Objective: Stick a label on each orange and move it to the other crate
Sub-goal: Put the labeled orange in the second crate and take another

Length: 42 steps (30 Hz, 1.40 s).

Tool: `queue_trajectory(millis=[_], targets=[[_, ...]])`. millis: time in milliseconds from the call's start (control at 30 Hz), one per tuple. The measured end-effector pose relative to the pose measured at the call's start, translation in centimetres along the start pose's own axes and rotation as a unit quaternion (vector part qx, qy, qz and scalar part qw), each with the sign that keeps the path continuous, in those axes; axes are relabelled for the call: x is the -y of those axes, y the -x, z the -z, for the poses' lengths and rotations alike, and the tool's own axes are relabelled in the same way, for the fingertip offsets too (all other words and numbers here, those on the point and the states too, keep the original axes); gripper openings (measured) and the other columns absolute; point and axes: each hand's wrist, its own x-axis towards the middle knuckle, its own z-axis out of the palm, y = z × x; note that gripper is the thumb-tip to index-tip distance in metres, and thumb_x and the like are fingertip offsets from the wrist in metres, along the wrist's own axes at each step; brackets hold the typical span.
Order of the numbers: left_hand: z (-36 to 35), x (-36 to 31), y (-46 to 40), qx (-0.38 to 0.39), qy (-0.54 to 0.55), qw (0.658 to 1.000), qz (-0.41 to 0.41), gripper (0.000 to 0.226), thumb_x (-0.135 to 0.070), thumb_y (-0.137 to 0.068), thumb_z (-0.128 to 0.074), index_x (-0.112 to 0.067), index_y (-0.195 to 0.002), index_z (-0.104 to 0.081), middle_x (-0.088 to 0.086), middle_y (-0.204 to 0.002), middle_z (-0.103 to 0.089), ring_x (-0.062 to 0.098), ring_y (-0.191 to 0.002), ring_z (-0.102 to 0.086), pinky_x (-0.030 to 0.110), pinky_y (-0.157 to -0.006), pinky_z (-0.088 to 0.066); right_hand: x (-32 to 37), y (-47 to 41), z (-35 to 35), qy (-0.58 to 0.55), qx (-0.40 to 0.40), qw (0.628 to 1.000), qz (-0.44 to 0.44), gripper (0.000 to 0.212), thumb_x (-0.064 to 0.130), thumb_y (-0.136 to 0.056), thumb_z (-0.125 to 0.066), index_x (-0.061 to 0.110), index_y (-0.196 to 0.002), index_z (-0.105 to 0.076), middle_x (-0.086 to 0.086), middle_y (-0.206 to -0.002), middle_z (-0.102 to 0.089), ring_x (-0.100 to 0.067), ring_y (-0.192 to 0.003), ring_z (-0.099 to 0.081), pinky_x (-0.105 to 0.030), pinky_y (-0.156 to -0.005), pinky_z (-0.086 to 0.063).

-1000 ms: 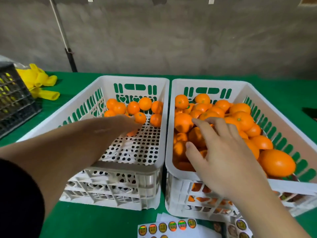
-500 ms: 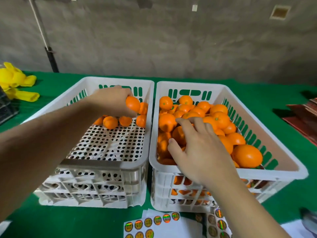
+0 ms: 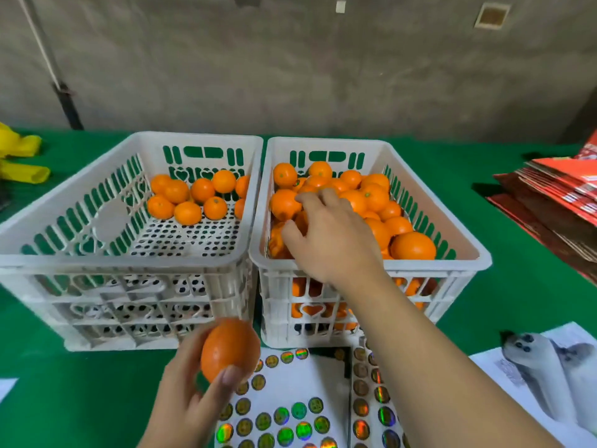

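Note:
My left hand (image 3: 187,405) grips one orange (image 3: 229,347) in its fingertips, low in front of the crates and above the label sheet (image 3: 290,379) of round holographic stickers. My right hand (image 3: 332,234) reaches into the right white crate (image 3: 429,270). Its thumb and curled fingers close round an orange (image 3: 298,219) in the heaped pile (image 3: 374,195). The left white crate (image 3: 129,263) holds several oranges (image 3: 193,198) against its far wall. Most of its perforated floor is bare.
A second strip of stickers (image 3: 365,412) lies to the right of the first sheet. A white object (image 3: 546,370) rests on paper at the near right. Red flat packs (image 3: 555,202) are stacked at the right edge and yellow gloves (image 3: 22,171) lie far left on the green tablecloth.
My left hand has come back out of the left crate to the near side, holding an orange above the stickers. My right hand stays on the pile in the right crate.

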Motion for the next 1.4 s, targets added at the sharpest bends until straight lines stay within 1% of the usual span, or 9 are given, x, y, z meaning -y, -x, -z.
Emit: queue_trajectory(millis=[167, 400, 567, 700, 833, 900, 1067, 1200, 1400], targets=[[-2.0, 4.7, 1.2, 0.062, 0.014, 0.991, 0.115, 0.050, -0.099, -0.064, -0.053, -0.079, -0.110, -0.051, -0.028, -0.110, -0.069, 0.005, -0.097, -0.072, 0.034, -0.081, -0.057, 0.4, 1.0, 0.5, 0.004, -0.063, 0.997, 0.034, 0.042, 0.044, -0.100, -0.040, 0.025, -0.132, -0.058, 0.000, -0.126, -0.058, -0.022, -0.113, -0.054, -0.041, -0.083, -0.051], [-2.4, 6.4, 1.3, 0.065, -0.065, 0.991, 0.096, 0.058, -0.098, -0.081, -0.030, -0.060, -0.121, -0.050, -0.034, -0.105, -0.068, -0.004, -0.092, -0.068, 0.028, -0.071, -0.048, 0.4, 8.6, -3.1, -0.112, -0.222, 0.960, 0.131, 0.030, 0.025, -0.094, -0.062, 0.022, -0.124, -0.063, -0.003, -0.125, -0.051, -0.023, -0.113, -0.047, -0.035, -0.093, -0.036], [-2.8, 6.8, 1.3, 0.024, -0.028, 0.993, 0.110, 0.066, -0.086, -0.089, -0.032, -0.036, -0.123, -0.059, -0.025, -0.100, -0.071, -0.001, -0.091, -0.068, 0.031, -0.074, -0.050, -1.6, 17.8, -9.9, -0.080, -0.023, 0.986, 0.145, 0.029, 0.035, -0.095, -0.060, 0.026, -0.122, -0.062, 0.006, -0.119, -0.049, -0.020, -0.105, -0.046, -0.040, -0.089, -0.043], [-2.9, 6.8, 1.2, 0.025, -0.035, 0.991, 0.123, 0.078, -0.087, -0.085, -0.031, -0.030, -0.130, -0.060, -0.017, -0.100, -0.074, -0.004, -0.092, -0.067, 0.035, -0.080, -0.053, -3.2, 18.1, -11.7, -0.046, 0.203, 0.977, 0.048, 0.063, 0.063, -0.097, -0.050, 0.022, -0.146, -0.050, 0.003, -0.136, -0.043, -0.020, -0.122, -0.038, -0.035, -0.107, -0.037], [-3.0, 6.7, 1.2, 0.028, -0.040, 0.992, 0.115, 0.072, -0.092, -0.084, -0.031, -0.037, -0.122, -0.058, -0.026, -0.097, -0.073, -0.002, -0.087, -0.070, 0.027, -0.070, -0.050, -2.9, 16.6, -11.9, -0.056, 0.215, 0.975, 0.006, 0.054, 0.055, -0.099, -0.053, 0.020, -0.139, -0.055, 0.001, -0.134, -0.044, -0.023, -0.125, -0.042, -0.035, -0.104, -0.042], [-3.1, 6.8, 1.2, 0.029, -0.044, 0.992, 0.112, 0.073, -0.096, -0.082, -0.030, -0.041, -0.122, -0.057, -0.018, -0.093, -0.075, 0.003, -0.084, -0.072, 0.036, -0.072, -0.055, -2.9, 15.9, -11.8, -0.054, 0.228, 0.972, -0.008, 0.047, 0.052, -0.098, -0.058, 0.023, -0.134, -0.060, 0.001, -0.132, -0.046, -0.022, -0.125, -0.045, -0.038, -0.098, -0.048], [-2.9, 7.0, 1.1, 0.040, -0.066, 0.992, 0.096, 0.059, -0.098, -0.081, -0.031, -0.056, -0.116, -0.052, -0.019, -0.091, -0.074, 0.003, -0.082, -0.071, 0.045, -0.076, -0.060, -3.1, 14.7, -12.2, -0.144, 0.237, 0.957, -0.084, 0.025, 0.047, -0.090, -0.070, 0.029, -0.108, -0.071, 0.004, -0.112, -0.055, -0.017, -0.094, -0.062, -0.034, -0.080, -0.053], [-2.9, 6.9, 1.2, 0.055, -0.064, 0.993, 0.087, 0.064, -0.098, -0.079, -0.036, -0.052, -0.120, -0.052, -0.024, -0.097, -0.073, 0.002, -0.084, -0.071, 0.035, -0.071, -0.058, -3.3, 13.8, -12.4, -0.212, 0.268, 0.927, -0.155, 0.029, 0.052, -0.088, -0.071, 0.024, -0.079, -0.067, 0.003, -0.081, -0.070, -0.016, -0.077, -0.066, -0.031, -0.070, -0.053], [-3.0, 6.8, 1.3, 0.059, -0.061, 0.994, 0.071, 0.055, -0.098, -0.078, -0.038, -0.060, -0.117, -0.049, -0.022, -0.095, -0.072, 0.004, -0.078, -0.070, 0.015, -0.059, -0.047, -3.2, 13.3, -12.7, -0.228, 0.282, 0.919, -0.157, 0.022, 0.048, -0.088, -0.072, 0.028, -0.078, -0.068, 0.008, -0.071, -0.069, -0.009, -0.069, -0.065, -0.026, -0.059, -0.049]])
